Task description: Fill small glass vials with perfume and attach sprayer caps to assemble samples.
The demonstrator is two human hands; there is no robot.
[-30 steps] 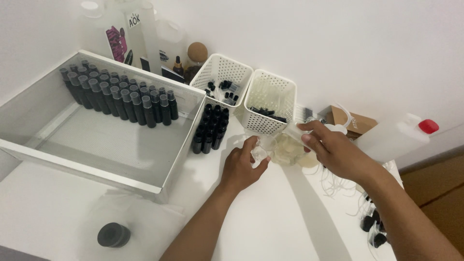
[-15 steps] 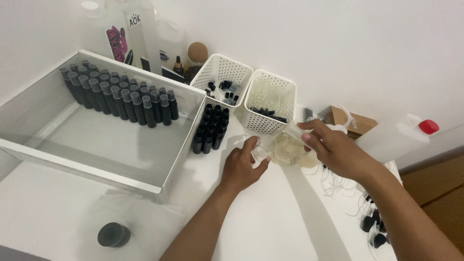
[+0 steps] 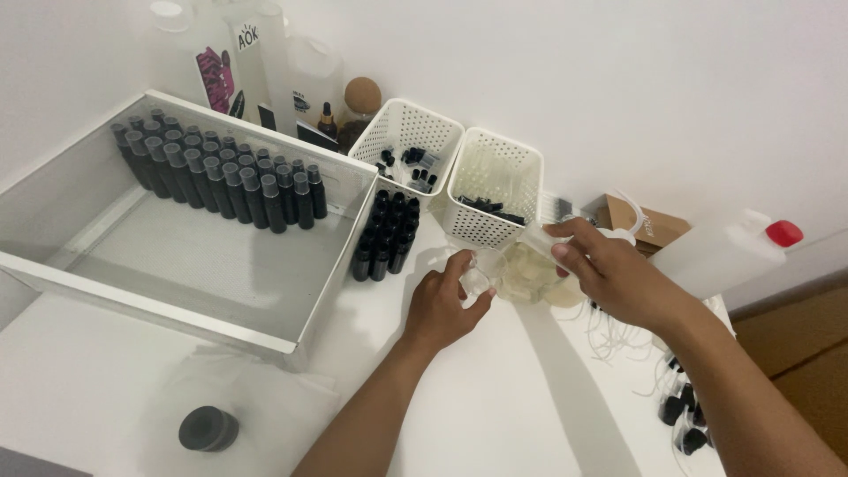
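- The left hand (image 3: 439,305) rests on the white table (image 3: 495,415), its fingers curled around a small clear bottle (image 3: 474,281) that stands just in front of the two white baskets.
- The right hand (image 3: 609,274) is raised just beside it, fingers closed on a clear beaker (image 3: 541,238) tilted towards the small bottle; the beaker's lip is near the bottle's mouth, but whether they touch cannot be told.
- Behind the two hands lies a pale, yellowish translucent bag or pouch (image 3: 530,278), partly hidden by them.
- A cluster of black bottles (image 3: 382,238) stands on the table between the large tray and the baskets.
- The large white tray (image 3: 177,305) at left holds rows of dark capped bottles (image 3: 221,177) along its far wall.
- The left basket (image 3: 406,141) holds a few black caps; the right basket (image 3: 495,190) holds dark small parts.
- A white jug with a red cap (image 3: 720,252) lies at right.
- A black round lid (image 3: 208,428) lies alone on the near table, well apart from the hands.
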